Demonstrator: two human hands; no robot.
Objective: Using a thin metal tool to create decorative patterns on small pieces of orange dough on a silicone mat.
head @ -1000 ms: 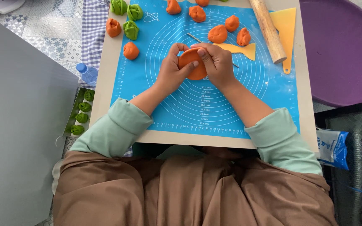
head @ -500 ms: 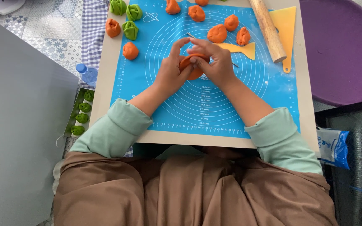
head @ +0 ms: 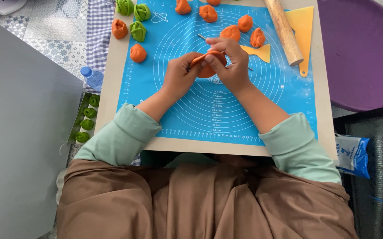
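Left hand (head: 179, 76) and right hand (head: 229, 62) pinching orange dough piece (head: 206, 71), over blue mat (head: 209, 110)

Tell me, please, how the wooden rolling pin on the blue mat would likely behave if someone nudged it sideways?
The rolling pin looks like a smooth, plain cylinder lying flat on the blue mat, so it would probably roll easily. It seems rigid, likely solid wood. The yellow scraper beside it might stop it on that side.
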